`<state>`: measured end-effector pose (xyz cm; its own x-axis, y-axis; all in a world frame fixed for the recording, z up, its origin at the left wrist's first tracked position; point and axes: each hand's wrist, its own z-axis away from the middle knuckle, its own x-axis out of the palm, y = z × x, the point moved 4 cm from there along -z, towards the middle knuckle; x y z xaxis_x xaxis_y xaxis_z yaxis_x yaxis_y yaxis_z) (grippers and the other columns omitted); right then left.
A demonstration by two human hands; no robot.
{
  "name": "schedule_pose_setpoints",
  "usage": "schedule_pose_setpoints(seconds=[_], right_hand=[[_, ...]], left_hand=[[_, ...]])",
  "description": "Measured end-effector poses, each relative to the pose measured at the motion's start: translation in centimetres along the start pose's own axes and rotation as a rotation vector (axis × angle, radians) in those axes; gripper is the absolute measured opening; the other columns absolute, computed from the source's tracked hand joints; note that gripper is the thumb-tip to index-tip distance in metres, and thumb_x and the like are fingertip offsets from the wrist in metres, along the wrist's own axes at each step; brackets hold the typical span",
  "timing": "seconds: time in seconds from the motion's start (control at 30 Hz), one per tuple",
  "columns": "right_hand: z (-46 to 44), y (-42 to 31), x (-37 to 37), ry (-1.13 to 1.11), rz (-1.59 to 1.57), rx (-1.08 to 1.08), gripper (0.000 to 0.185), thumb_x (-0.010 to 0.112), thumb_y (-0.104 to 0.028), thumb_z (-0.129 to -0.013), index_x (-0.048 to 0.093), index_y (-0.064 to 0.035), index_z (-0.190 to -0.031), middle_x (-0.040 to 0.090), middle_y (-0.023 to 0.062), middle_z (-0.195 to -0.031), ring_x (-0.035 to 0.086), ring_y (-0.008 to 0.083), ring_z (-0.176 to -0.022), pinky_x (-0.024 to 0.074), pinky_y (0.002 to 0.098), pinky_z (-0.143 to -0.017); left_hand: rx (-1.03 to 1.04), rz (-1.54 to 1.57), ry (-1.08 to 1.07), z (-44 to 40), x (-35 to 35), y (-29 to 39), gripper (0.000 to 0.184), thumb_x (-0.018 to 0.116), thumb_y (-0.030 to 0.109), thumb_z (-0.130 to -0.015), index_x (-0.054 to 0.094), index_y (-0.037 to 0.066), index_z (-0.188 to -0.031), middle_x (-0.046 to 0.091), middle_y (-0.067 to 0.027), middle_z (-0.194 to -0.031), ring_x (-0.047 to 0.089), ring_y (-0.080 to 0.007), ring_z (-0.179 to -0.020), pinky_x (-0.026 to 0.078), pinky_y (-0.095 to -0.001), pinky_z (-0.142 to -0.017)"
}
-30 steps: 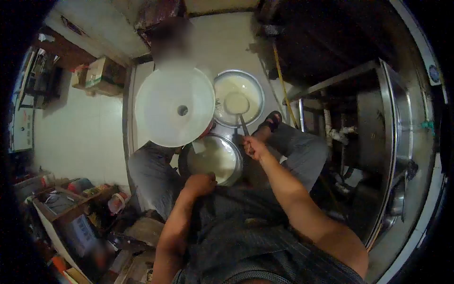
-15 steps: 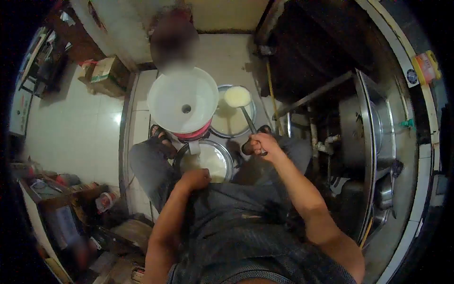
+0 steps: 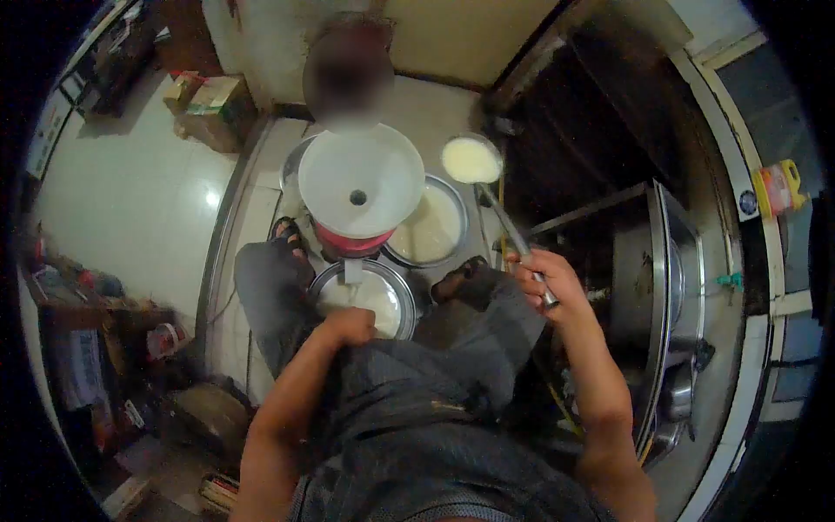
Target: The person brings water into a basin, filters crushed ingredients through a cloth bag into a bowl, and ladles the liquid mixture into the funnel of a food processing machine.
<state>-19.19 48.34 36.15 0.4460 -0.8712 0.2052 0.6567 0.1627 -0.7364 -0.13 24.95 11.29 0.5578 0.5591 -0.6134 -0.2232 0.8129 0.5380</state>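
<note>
My right hand [image 3: 553, 280] grips the handle of a metal ladle [image 3: 503, 211]. Pale, creamy liquid [image 3: 470, 162] fills its bowl, which is raised to the right of the back basin [image 3: 461, 224]. That basin holds more of the same-looking liquid. Left of it stands a machine with a wide white hopper [image 3: 361, 157], a dark hole in its middle, a red body [image 3: 352, 241] and a pale spout [image 3: 353, 271]. Under the spout sits a metal basin [image 3: 409, 304] with whitish liquid. My left hand [image 3: 350, 326] is closed at this basin's near edge; whatever it holds is hidden.
My feet [image 3: 290, 235] flank the machine and basins. On the right stands a metal-framed sink unit [image 3: 658, 287]. Cardboard boxes [image 3: 217, 109] lie at the back left, and a cluttered shelf [image 3: 130, 348] is at the lower left. A yellow jug [image 3: 780, 187] is at far right.
My right hand has moved right and drawn the full ladle away from over the back basin. The left hand stays by the near basin. The whole view has shifted slightly.
</note>
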Motion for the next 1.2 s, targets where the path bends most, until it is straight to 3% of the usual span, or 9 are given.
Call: schedule_pose_setpoints(seconds=[0.17,0.23,0.37,0.43,0.7,1.2], right_hand=[[2.8,-2.7,1.9,-0.009,0.126,-0.037,0.028,0.052,-0.012,-0.091,0.052,0.0049,-0.112,0.048,0.0012,-0.063,0.041,0.006,-0.04,0.0345,0.023,-0.034],[3.7,-3.0,2.8,-0.036,0.134,-0.055,0.03,0.051,-0.013,-0.091,0.051,0.0066,-0.113,0.049,0.0016,-0.062,0.04,0.0059,-0.038,0.0345,0.0222,-0.032],[4.9,-3.5,4.2,-0.08,0.143,-0.095,0.035,0.053,-0.015,-0.089,0.05,0.0102,-0.114,0.049,0.0033,-0.06,0.038,0.0059,-0.036,0.0351,0.0212,-0.03],[5.0,-3.1,4.9,-0.151,0.133,-0.11,0.037,0.052,-0.014,-0.089,0.049,0.0104,-0.116,0.049,0.0038,-0.06,0.039,0.0057,-0.035,0.0353,0.0211,-0.029],[4.6,0.3,7.0,-0.206,0.1,-0.004,0.036,0.051,-0.012,-0.09,0.05,0.0092,-0.118,0.048,0.0043,-0.06,0.039,0.0063,-0.034,0.0358,0.0219,-0.029],[3.1,3.6,8.0,-0.166,0.251,0.018,0.033,0.052,-0.008,-0.088,0.051,0.0078,-0.117,0.051,0.0052,-0.061,0.041,0.0074,-0.035,0.037,0.023,-0.03]], left_hand=[[-0.011,0.008,0.015,1.3,-1.1,0.6,0.032,0.059,0.036,-0.081,0.067,0.01,-0.1,0.068,-0.0175,-0.096,0.065,-0.0376,-0.089,0.049,-0.0481,-0.078],[0.018,0.029,0.031,1.8,-1.6,1.0,0.032,0.055,0.028,-0.08,0.067,0.004,-0.097,0.067,-0.0208,-0.098,0.064,-0.0382,-0.091,0.05,-0.0481,-0.079],[-0.012,0.052,-0.011,1.5,-1.3,0.7,0.031,0.055,0.028,-0.08,0.067,0.004,-0.096,0.067,-0.0195,-0.096,0.065,-0.038,-0.091,0.05,-0.0489,-0.077],[0.036,0.001,0.067,1.1,-0.6,0.4,0.03,0.056,0.027,-0.079,0.068,0.005,-0.095,0.068,-0.0183,-0.095,0.065,-0.0372,-0.09,0.05,-0.0487,-0.076],[0.031,0.016,-0.01,2.1,-0.1,-0.1,0.029,0.054,0.021,-0.074,0.069,0.006,-0.093,0.068,-0.0178,-0.097,0.066,-0.0361,-0.089,0.051,-0.0476,-0.073],[0.036,0.005,-0.002,2.1,0.7,-1.0,0.029,0.057,0.031,-0.078,0.069,0.01,-0.095,0.068,-0.0156,-0.094,0.065,-0.036,-0.087,0.05,-0.0478,-0.073]])
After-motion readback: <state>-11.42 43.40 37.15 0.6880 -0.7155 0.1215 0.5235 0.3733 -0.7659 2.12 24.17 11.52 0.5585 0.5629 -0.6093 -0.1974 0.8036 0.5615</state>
